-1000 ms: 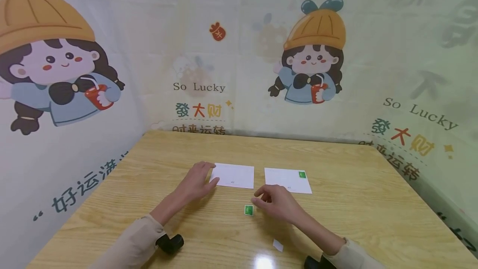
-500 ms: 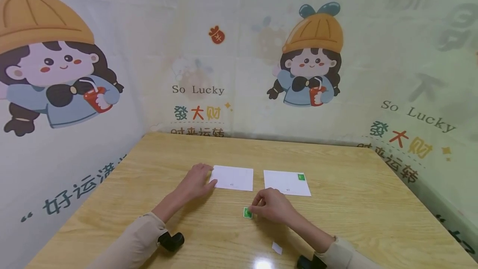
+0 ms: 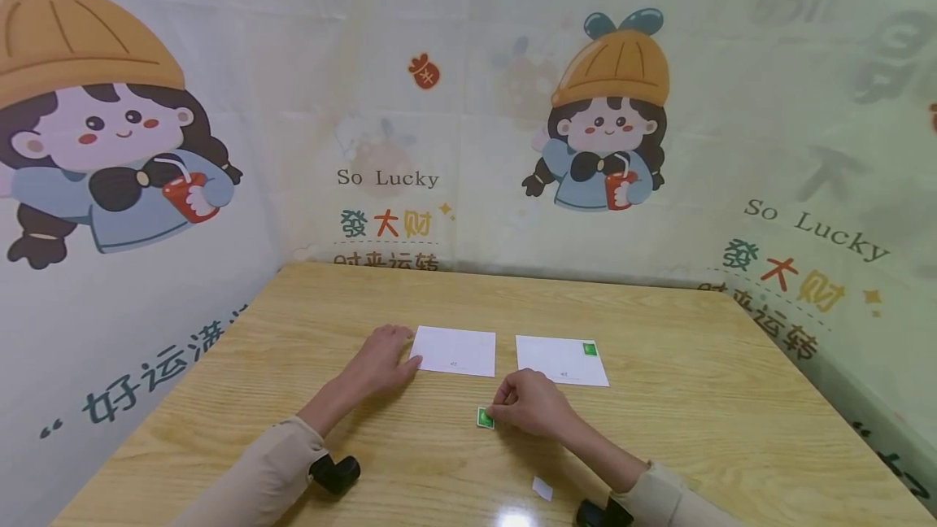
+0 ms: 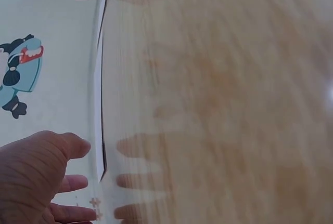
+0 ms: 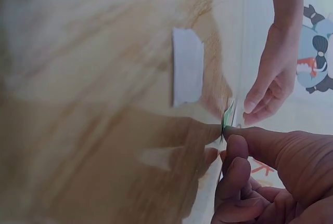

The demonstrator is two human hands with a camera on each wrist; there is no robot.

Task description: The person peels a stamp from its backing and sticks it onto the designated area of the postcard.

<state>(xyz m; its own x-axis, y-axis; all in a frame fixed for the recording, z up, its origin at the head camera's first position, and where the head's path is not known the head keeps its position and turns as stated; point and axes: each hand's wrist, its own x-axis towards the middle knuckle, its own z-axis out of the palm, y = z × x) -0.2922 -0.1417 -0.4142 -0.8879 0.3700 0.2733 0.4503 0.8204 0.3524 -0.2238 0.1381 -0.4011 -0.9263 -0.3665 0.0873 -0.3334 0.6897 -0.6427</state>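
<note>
My right hand pinches the right edge of a small green postage stamp between thumb and finger. In the right wrist view the stamp stands tilted at the thumb tip, close over its reflection in the table. My left hand lies at the left edge of a plain white envelope, its fingers spread and nearly straight. Beside that envelope, to the right, lies a second white envelope with another green stamp in its upper right corner. The right hand overlaps this envelope's lower left corner.
A small white paper scrap lies near the front of the wooden table, below the right hand. Behind the table hangs a printed cloth with cartoon figures and lettering. Black wrist mounts sit at the cuffs.
My right hand has come down and left onto the green stamp and now pinches its edge. The left hand stays by the left envelope. The head view has tilted up slightly.
</note>
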